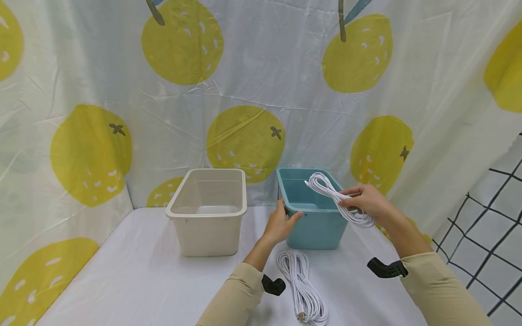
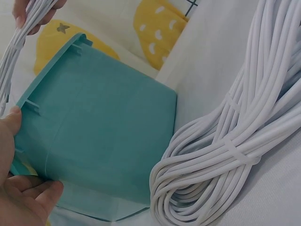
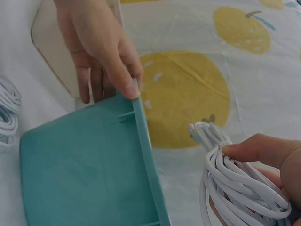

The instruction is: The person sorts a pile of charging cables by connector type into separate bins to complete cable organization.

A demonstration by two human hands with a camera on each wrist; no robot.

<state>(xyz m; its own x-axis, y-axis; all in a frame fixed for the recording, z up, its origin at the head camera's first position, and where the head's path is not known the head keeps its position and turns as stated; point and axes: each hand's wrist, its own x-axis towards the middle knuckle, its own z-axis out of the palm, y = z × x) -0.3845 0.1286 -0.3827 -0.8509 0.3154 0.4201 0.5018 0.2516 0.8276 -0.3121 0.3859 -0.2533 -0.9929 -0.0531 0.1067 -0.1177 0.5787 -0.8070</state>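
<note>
My right hand (image 1: 367, 201) pinches a bundled white cable (image 1: 326, 187) between thumb and fingers, over the front right rim of a teal plastic bin (image 1: 320, 232). In the right wrist view the thumb lies across the coiled cable (image 3: 240, 186). At the bin's front left corner, my left hand (image 1: 279, 225) grips the rim, thumb on the lip and fingers down along the side. A second bundle of white cable (image 1: 301, 283) lies on the white table in front of the bin; its metal plug end shows at the near end. Ties around this bundle (image 2: 225, 136) show in the left wrist view.
A beige bin (image 1: 210, 236) stands left of the teal one, with nothing visible inside. Behind both hangs a white curtain (image 1: 261, 81) with yellow fruit prints. At the right edge is a black wire grid (image 1: 487, 210). Both forearms wear black wrist devices.
</note>
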